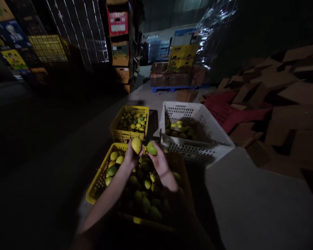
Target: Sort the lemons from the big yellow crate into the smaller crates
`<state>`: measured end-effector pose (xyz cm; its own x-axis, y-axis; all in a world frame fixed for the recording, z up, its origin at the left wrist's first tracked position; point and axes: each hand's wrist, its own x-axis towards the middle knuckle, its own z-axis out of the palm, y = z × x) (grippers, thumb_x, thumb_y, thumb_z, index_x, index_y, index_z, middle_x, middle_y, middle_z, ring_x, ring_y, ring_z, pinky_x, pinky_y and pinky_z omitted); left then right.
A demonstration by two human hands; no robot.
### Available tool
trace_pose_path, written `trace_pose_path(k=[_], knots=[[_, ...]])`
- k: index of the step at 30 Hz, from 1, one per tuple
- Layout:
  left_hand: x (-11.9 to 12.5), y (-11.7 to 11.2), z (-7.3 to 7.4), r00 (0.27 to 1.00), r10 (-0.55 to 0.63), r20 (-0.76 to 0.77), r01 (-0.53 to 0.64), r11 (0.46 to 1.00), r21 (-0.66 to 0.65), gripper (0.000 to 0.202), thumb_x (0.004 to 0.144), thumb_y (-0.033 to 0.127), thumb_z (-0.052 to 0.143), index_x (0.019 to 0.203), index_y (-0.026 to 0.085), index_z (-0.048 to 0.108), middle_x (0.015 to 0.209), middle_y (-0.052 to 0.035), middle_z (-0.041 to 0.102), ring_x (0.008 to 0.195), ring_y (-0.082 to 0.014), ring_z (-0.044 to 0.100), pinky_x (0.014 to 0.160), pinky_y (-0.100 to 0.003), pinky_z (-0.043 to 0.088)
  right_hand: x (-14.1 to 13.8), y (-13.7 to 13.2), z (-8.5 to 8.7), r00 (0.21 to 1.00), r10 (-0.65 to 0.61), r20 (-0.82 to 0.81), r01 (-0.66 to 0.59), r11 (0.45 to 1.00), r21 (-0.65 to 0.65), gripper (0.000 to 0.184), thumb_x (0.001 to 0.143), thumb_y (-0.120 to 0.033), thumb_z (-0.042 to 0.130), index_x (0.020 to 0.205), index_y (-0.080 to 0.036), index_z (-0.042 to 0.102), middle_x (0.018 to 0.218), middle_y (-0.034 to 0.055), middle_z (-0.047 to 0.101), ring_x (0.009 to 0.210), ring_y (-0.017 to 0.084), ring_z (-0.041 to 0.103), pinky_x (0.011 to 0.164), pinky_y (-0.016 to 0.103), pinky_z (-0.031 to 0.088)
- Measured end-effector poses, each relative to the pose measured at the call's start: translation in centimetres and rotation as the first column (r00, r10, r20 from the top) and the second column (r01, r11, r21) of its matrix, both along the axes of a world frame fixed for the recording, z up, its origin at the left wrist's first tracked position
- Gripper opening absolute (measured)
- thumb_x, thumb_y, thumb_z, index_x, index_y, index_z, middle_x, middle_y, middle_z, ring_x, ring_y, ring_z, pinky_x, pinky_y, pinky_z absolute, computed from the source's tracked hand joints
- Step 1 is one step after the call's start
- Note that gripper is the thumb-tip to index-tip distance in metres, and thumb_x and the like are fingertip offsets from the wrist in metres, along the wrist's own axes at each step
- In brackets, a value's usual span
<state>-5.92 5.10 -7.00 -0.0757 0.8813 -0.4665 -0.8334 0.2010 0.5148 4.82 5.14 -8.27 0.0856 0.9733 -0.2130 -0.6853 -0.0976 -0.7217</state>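
My left hand (130, 156) is closed around a yellow lemon (136, 145), holding it up over the near yellow crate (94, 184). Beside it, my right hand (160, 161) grips a green lemon (151, 148) by its side. The two fruits are close together but apart. Below my hands the near crate holds many yellow and green lemons (147, 184), partly in shadow and partly hidden by my forearms.
A smaller yellow crate (114, 133) of lemons stands just beyond. To the right is a white crate (214, 133) with lemons at its bottom. Flattened cardboard (284, 121) and a red crate (221, 107) lie farther right. Stacked boxes (120, 52) and a blue pallet (167, 89) stand behind.
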Motion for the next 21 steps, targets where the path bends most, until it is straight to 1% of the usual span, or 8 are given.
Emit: trace_pose_path(k=[3,6,9,11,13,16,18,21], knots=[[-0.9,0.6,0.4,1.000,0.020,0.015,-0.021,1.000,0.022,0.021,0.098,0.030,0.050,0.102,0.016,0.065,0.076,-0.0039,0.067,0.076,-0.0176,0.069,0.070,-0.026,0.058,0.8,0.4,-0.1,0.998,0.052,-0.042,-0.053,0.999,-0.013,0.028,0.063,-0.041,0.081,0.078,-0.022,0.067,0.070,-0.0037,0.073,0.062,0.014,0.066,0.059,0.026,0.054],[-1.7,0.3,-0.8,0.998,0.058,0.029,-0.058,0.998,-0.024,0.022,0.098,0.031,0.048,0.103,0.015,0.063,0.073,-0.0027,0.065,0.070,-0.0167,0.068,0.066,-0.026,0.058,1.1,0.1,-1.3,0.999,0.025,-0.042,-0.029,0.994,-0.105,0.031,0.062,-0.047,0.081,0.071,-0.023,0.065,0.062,-0.0032,0.071,0.055,0.015,0.065,0.051,0.027,0.052],[-1.8,-0.1,-2.1,0.992,0.095,0.084,-0.092,0.995,-0.038,0.020,0.096,0.034,0.054,0.097,0.016,0.062,0.071,-0.0018,0.064,0.062,-0.0146,0.066,0.058,-0.023,0.056,0.8,-0.3,-1.9,0.997,-0.027,-0.076,0.012,0.982,-0.190,0.031,0.054,-0.040,0.086,0.068,-0.024,0.064,0.060,-0.0041,0.071,0.053,0.017,0.065,0.045,0.026,0.051],[-1.4,-0.2,-2.5,0.987,0.085,0.136,-0.084,0.996,-0.015,0.021,0.094,0.035,0.056,0.093,0.015,0.063,0.070,-0.0017,0.063,0.058,-0.0125,0.064,0.054,-0.020,0.055,0.5,-0.6,-1.5,0.995,0.007,-0.100,-0.024,0.986,-0.165,0.030,0.051,-0.033,0.088,0.070,-0.024,0.066,0.063,-0.0038,0.072,0.055,0.016,0.066,0.047,0.026,0.053],[-0.8,-0.4,-2.6,0.987,0.033,0.158,-0.037,0.999,0.023,0.025,0.094,0.037,0.056,0.094,0.013,0.064,0.069,-0.0029,0.064,0.055,-0.0118,0.062,0.052,-0.020,0.054,0.3,-0.9,-1.0,0.992,0.075,-0.104,-0.086,0.990,-0.113,0.027,0.053,-0.029,0.086,0.071,-0.023,0.067,0.066,-0.0021,0.074,0.058,0.015,0.067,0.051,0.024,0.055],[0.3,-0.9,-2.3,0.991,-0.034,0.130,0.023,0.996,0.087,0.029,0.093,0.040,0.057,0.102,0.014,0.066,0.076,-0.0059,0.068,0.061,-0.0150,0.065,0.058,-0.024,0.058,0.2,-1.2,-0.7,0.986,0.146,-0.082,-0.152,0.986,-0.072,0.023,0.066,-0.041,0.079,0.073,-0.021,0.070,0.070,0.0026,0.075,0.058,0.016,0.068,0.051,0.025,0.055],[0.7,-1.2,-1.9,0.990,-0.047,0.136,0.034,0.995,0.098,0.028,0.093,0.038,0.056,0.107,0.015,0.066,0.078,-0.0065,0.069,0.068,-0.0179,0.068,0.064,-0.028,0.059,0.3,-1.2,-1.0,0.990,0.139,-0.038,-0.141,0.987,-0.082,0.030,0.072,-0.052,0.072,0.073,-0.022,0.071,0.067,0.0039,0.074,0.054,0.017,0.067,0.045,0.026,0.053],[0.7,-1.6,-1.1,0.975,-0.084,0.206,0.086,0.996,0.003,0.033,0.095,0.037,0.049,0.110,0.012,0.064,0.069,-0.0058,0.065,0.068,-0.0205,0.068,0.064,-0.030,0.060,0.6,-1.0,-1.7,0.996,0.043,0.077,-0.040,0.999,-0.034,0.034,0.071,-0.056,0.073,0.068,-0.022,0.068,0.058,0.0036,0.070,0.045,0.018,0.062,0.038,0.029,0.049]])
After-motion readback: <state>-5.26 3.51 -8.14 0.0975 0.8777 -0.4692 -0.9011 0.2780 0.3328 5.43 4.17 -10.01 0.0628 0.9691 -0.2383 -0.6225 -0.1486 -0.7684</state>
